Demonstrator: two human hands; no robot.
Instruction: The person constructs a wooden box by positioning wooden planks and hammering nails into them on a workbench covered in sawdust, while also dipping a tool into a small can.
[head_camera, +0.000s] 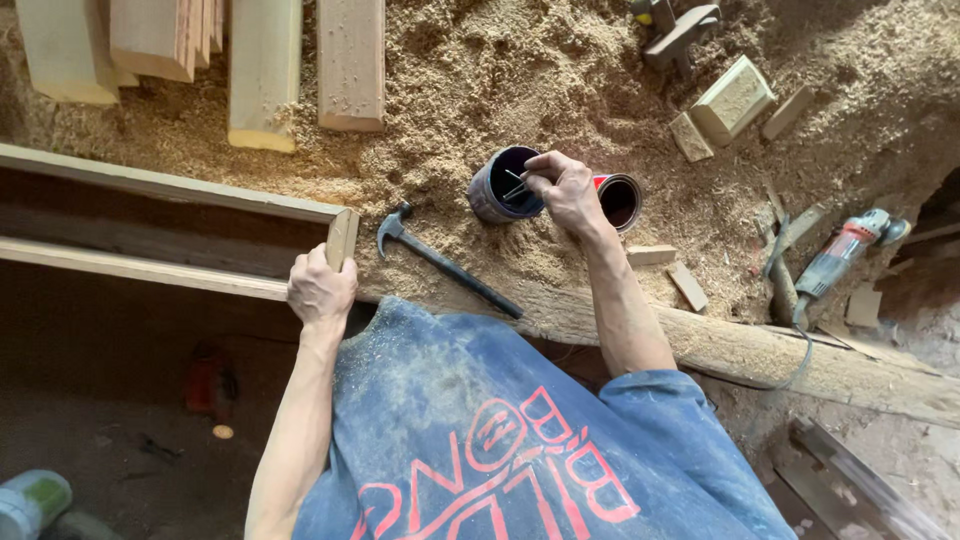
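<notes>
The fingers of the right hand are pinched closed on a few nails, lifting them at the mouth of a dark can lying tilted in the sawdust at centre frame. A second can with a red rim sits just behind the hand. The left hand, left of centre, is closed around a small wood block, pressing it upright against the end of a long wood frame, apparently to keep it in position. A hammer lies between the hands on the sawdust-covered surface, within reach. A power grinder lies at right.
</notes>
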